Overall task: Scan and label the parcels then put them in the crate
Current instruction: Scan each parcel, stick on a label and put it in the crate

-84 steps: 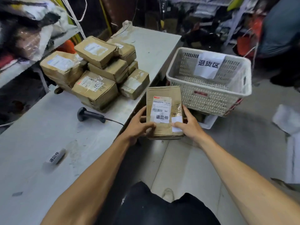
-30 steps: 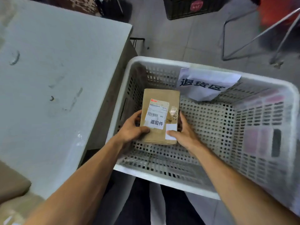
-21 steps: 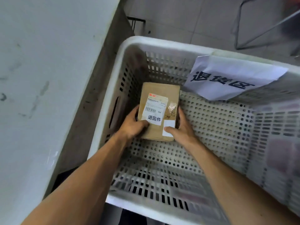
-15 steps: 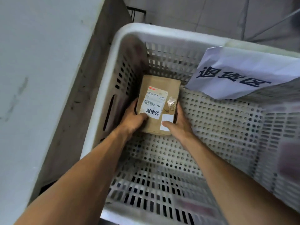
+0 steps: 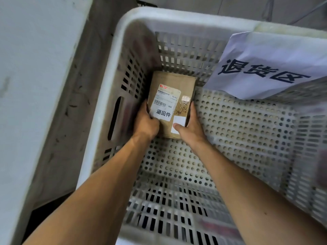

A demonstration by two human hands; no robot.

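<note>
Bare forearms are reaching down and forward from the bottom of the view into a white perforated plastic crate (image 5: 230, 131), both wrists angling inward so that they are converging on one brown cardboard parcel (image 5: 172, 85). Left hand (image 5: 146, 123) is sitting at the parcel's left edge with the fingers curling around the side and out of sight beneath it, thumb lying over the corner of the white shipping label (image 5: 165, 105). Right hand (image 5: 190, 128) is mirroring it on the right edge, fingers running along the side, thumb pressing across a small blank white sticker (image 5: 178, 122) near the lower corner. Parcel is lying label-up, low in the far left corner of the crate, close to the slotted walls; whether it is resting fully on the crate's floor I cannot tell. Label is showing a barcode and printed black characters. White paper sign (image 5: 265, 66) with large dark characters is hanging over the far rim and drooping inside. Crate is standing just beside a pale grey bench (image 5: 35, 85), whose scuffed side panel is facing the crate wall. Grey tiled floor (image 5: 247, 6) is showing beyond the far rim.
</note>
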